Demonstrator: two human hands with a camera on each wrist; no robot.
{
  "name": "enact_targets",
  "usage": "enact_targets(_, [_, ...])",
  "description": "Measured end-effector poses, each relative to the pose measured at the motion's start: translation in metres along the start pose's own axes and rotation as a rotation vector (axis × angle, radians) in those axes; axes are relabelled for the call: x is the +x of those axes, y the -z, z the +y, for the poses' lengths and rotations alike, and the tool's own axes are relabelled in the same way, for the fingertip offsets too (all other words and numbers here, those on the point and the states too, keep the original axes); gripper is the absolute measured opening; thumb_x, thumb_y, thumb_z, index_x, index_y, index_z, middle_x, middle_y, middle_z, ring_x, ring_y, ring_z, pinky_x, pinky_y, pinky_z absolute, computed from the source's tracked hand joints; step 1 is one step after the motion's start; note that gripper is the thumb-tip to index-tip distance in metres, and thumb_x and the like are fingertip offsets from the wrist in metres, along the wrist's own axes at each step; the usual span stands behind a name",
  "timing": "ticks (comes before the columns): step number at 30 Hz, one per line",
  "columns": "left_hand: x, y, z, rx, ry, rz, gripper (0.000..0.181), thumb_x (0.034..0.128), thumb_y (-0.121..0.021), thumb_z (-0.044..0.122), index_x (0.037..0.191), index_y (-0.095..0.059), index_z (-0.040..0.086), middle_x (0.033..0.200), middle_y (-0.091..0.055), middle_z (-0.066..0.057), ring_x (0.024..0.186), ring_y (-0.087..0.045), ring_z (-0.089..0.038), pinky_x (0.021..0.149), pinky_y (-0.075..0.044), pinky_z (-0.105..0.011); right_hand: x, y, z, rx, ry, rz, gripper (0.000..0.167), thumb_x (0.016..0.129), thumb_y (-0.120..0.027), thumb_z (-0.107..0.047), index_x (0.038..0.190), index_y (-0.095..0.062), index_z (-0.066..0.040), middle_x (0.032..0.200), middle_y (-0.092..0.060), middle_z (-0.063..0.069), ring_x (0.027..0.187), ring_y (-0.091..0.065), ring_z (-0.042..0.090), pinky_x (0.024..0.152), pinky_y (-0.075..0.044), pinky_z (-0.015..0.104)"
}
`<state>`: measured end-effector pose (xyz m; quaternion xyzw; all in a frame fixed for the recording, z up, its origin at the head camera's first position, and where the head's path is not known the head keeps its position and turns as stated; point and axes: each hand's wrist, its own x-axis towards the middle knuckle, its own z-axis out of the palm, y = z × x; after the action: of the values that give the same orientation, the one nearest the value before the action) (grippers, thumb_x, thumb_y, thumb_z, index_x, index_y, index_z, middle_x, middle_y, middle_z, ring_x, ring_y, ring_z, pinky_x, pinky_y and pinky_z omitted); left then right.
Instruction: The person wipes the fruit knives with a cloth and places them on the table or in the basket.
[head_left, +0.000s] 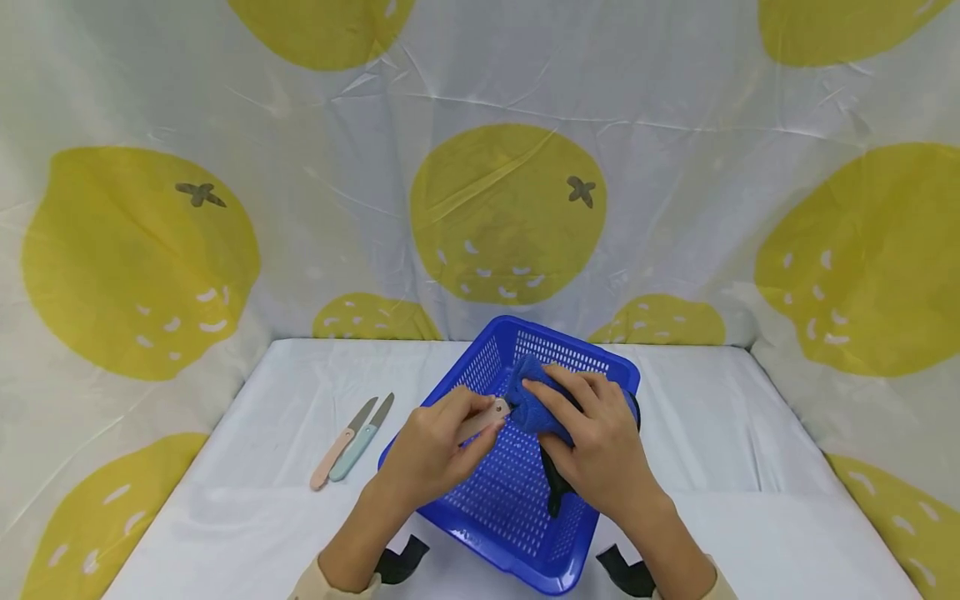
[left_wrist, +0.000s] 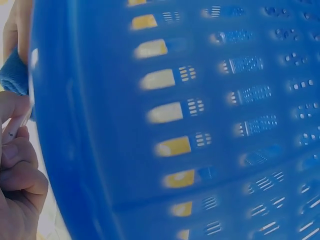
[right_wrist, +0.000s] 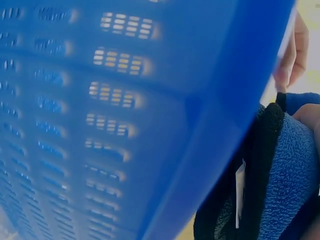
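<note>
My left hand point(head_left: 442, 437) pinches the pale pink handle point(head_left: 480, 419) of a knife between thumb and fingers, above the blue plastic basket point(head_left: 487, 500). A blue towel point(head_left: 534, 408) with black edging is bunched in my right hand point(head_left: 603, 433), pressed up against the handle's far end. The towel covers the knife's blade, apart from a small dark bit by the handle. One black corner of the towel hangs down into the basket. In the right wrist view, the towel point(right_wrist: 295, 165) shows a white label on its black border. The basket's side fills most of both wrist views.
Two knives lie side by side on the white cloth left of the basket, one with a peach handle point(head_left: 333, 458), one with a mint handle point(head_left: 356, 450). Behind the table hangs a lemon-print curtain point(head_left: 510, 217). Black straps point(head_left: 401, 560) show near both wrists.
</note>
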<state>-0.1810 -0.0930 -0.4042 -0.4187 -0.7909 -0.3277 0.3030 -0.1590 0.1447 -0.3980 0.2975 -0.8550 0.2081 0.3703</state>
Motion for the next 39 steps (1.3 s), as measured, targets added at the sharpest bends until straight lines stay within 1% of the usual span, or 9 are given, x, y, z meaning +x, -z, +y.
enact_targets(8, [-0.003, 0.005, -0.002, 0.022, 0.007, -0.011, 0.018, 0.0964, -0.072, 0.018, 0.106, -0.064, 0.005, 0.102, -0.074, -0.007, 0.068, -0.07, -0.011, 0.06, -0.055, -0.013, 0.0, 0.001, 0.014, -0.007, -0.102, 0.027, 0.049, 0.086, -0.078, -0.014, 0.134, -0.069, -0.017, 0.14, -0.061, 0.013, 0.113, -0.058, 0.036, 0.091, -0.049, 0.057])
enact_targets(15, [-0.002, 0.005, -0.005, -0.02, 0.041, -0.007, 0.018, 0.0973, -0.071, 0.02, 0.107, -0.065, 0.006, 0.103, -0.074, -0.006, 0.071, -0.071, -0.009, 0.062, -0.055, -0.013, -0.001, 0.007, 0.044, -0.037, -0.2, 0.127, 0.043, 0.087, -0.074, -0.008, 0.129, -0.071, -0.012, 0.136, -0.063, 0.019, 0.111, -0.058, 0.044, 0.083, -0.044, 0.057])
enact_targets(19, [-0.003, 0.006, -0.005, -0.02, 0.053, 0.003, 0.019, 0.0969, -0.072, 0.02, 0.108, -0.065, 0.007, 0.102, -0.073, -0.005, 0.071, -0.07, -0.009, 0.063, -0.056, -0.013, -0.003, 0.012, 0.051, -0.012, -0.211, 0.146, 0.043, 0.087, -0.074, -0.008, 0.129, -0.071, -0.011, 0.136, -0.062, 0.019, 0.112, -0.057, 0.044, 0.087, -0.043, 0.058])
enact_targets(23, [-0.003, 0.006, -0.005, -0.005, 0.064, -0.002, 0.018, 0.0957, -0.073, 0.018, 0.108, -0.065, 0.007, 0.103, -0.074, -0.005, 0.071, -0.071, -0.009, 0.064, -0.056, -0.013, -0.001, 0.018, 0.043, 0.039, -0.172, 0.153, 0.044, 0.087, -0.072, -0.008, 0.131, -0.07, -0.012, 0.138, -0.06, 0.018, 0.116, -0.056, 0.042, 0.094, -0.043, 0.059])
enact_targets(27, [-0.003, 0.006, -0.005, -0.003, 0.066, -0.01, 0.018, 0.0956, -0.073, 0.018, 0.109, -0.065, 0.007, 0.104, -0.074, -0.005, 0.073, -0.072, -0.009, 0.065, -0.057, -0.013, 0.001, 0.021, 0.024, 0.094, -0.083, 0.162, 0.044, 0.086, -0.07, -0.012, 0.131, -0.071, -0.014, 0.137, -0.061, 0.018, 0.117, -0.057, 0.039, 0.094, -0.043, 0.054])
enact_targets(30, [-0.003, 0.006, -0.005, -0.003, 0.066, -0.012, 0.019, 0.0955, -0.073, 0.017, 0.109, -0.065, 0.007, 0.105, -0.074, -0.006, 0.074, -0.072, -0.01, 0.065, -0.057, -0.013, 0.003, 0.022, 0.009, 0.122, -0.029, 0.147, 0.035, 0.096, -0.066, -0.025, 0.13, -0.072, -0.016, 0.136, -0.064, 0.015, 0.117, -0.058, 0.035, 0.094, -0.044, 0.051])
enact_targets(33, [-0.002, 0.005, -0.004, -0.002, 0.068, -0.01, 0.02, 0.095, -0.074, 0.017, 0.109, -0.064, 0.007, 0.105, -0.075, -0.006, 0.074, -0.073, -0.01, 0.065, -0.057, -0.014, 0.004, 0.021, -0.001, 0.137, 0.013, 0.12, 0.034, 0.101, -0.063, -0.032, 0.13, -0.072, -0.017, 0.136, -0.065, 0.011, 0.116, -0.058, 0.032, 0.092, -0.044, 0.048])
enact_targets(35, [-0.002, 0.005, -0.004, -0.004, 0.07, -0.007, 0.02, 0.0935, -0.075, 0.015, 0.109, -0.064, 0.007, 0.105, -0.075, -0.006, 0.074, -0.073, -0.01, 0.065, -0.057, -0.015, 0.004, 0.019, -0.006, 0.138, 0.041, 0.106, 0.033, 0.1, -0.065, -0.029, 0.13, -0.072, -0.016, 0.136, -0.066, 0.01, 0.115, -0.058, 0.03, 0.088, -0.043, 0.044])
enact_targets(39, [0.0, 0.003, -0.003, -0.006, 0.061, -0.003, 0.024, 0.0888, -0.079, 0.011, 0.107, -0.064, 0.007, 0.105, -0.076, -0.007, 0.075, -0.074, -0.011, 0.066, -0.058, -0.015, 0.003, 0.013, -0.011, 0.135, 0.085, 0.071, 0.047, 0.085, -0.074, -0.015, 0.131, -0.071, -0.017, 0.136, -0.066, 0.008, 0.113, -0.059, 0.028, 0.085, -0.044, 0.042])
